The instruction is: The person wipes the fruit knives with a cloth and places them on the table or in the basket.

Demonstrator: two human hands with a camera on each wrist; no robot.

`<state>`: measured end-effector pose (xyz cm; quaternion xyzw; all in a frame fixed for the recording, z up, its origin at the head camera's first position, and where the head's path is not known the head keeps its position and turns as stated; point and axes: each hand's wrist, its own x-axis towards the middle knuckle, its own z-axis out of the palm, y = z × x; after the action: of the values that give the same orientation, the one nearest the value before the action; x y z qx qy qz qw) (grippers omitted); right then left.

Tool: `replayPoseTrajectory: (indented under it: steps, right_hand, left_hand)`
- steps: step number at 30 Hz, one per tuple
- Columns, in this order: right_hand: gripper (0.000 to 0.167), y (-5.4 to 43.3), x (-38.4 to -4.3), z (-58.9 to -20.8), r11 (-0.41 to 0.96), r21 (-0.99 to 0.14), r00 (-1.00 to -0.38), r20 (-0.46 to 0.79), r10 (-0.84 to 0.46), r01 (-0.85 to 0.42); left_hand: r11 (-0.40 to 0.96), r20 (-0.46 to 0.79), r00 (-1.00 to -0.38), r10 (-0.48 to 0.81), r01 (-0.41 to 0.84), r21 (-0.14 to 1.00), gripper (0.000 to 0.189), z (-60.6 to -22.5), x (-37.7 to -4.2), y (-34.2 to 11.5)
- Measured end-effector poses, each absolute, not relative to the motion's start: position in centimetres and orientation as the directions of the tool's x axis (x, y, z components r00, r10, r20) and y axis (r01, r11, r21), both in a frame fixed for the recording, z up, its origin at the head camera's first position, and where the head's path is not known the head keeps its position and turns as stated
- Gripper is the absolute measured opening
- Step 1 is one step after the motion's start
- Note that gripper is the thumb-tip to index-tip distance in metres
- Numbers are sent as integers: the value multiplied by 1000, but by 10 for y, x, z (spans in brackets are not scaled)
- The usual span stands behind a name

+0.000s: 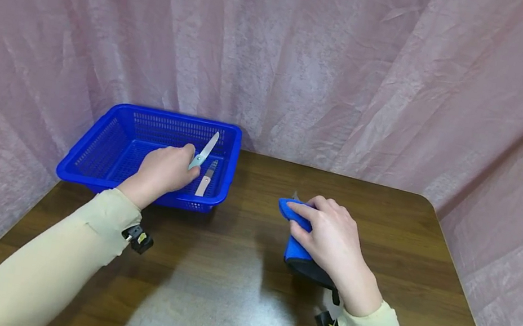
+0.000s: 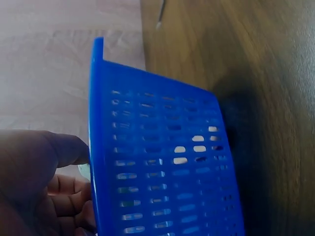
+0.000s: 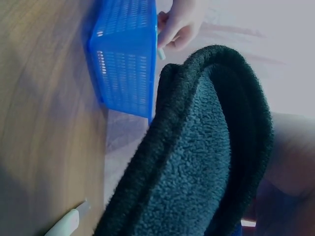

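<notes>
My left hand (image 1: 165,170) reaches over the blue plastic basket (image 1: 84,179) and pinches a folding knife (image 1: 205,151) with a pale blue handle, its blade out and pointing away. Below it in the basket lies another knife (image 1: 205,182), with a whitish handle and a darker blade. My right hand (image 1: 329,233) grips a blue fabric piece (image 1: 299,249) shaped like a mitt or pouch. Its black-edged opening (image 3: 216,54), with a grey fleecy lining, faces the right wrist camera. A light-handled knife (image 3: 66,223) lies on the table, mostly hidden by that fabric in the head view.
The brown wooden table (image 1: 229,272) carries the basket at its back left. Pink curtains (image 1: 307,67) hang behind the table and along its sides. The basket's raised rim (image 2: 96,123) stands beside my left fingers.
</notes>
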<state>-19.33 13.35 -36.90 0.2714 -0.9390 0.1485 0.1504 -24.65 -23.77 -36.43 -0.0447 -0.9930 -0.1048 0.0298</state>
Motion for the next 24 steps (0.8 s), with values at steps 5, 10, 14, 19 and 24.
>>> replayPoseTrajectory:
  steps: [5, 10, 14, 19, 24]
  right_hand:
    - [39, 131, -194, -368, 811, -206, -814, 354, -460, -547]
    - [39, 129, -195, -369, 810, -206, -814, 352, -462, -549]
    - [38, 129, -194, -370, 811, -209, -816, 350, -460, -547]
    - [38, 133, -194, -373, 815, -215, -822, 345, -452, -538]
    - [38, 137, -193, -377, 817, -217, -825, 344, -449, -535]
  left_hand:
    - [981, 3, -998, 69, 68, 180, 31, -366, -255, -238]
    - [986, -93, -995, 48, 32, 166, 31, -370, -263, -237]
    - [986, -164, -986, 34, 6, 166, 30, -374, -269, -241]
    - [987, -232, -973, 13, -25, 160, 30, -376, -274, -243]
    - [987, -291, -957, -10, -56, 151, 29, -379, -276, -245]
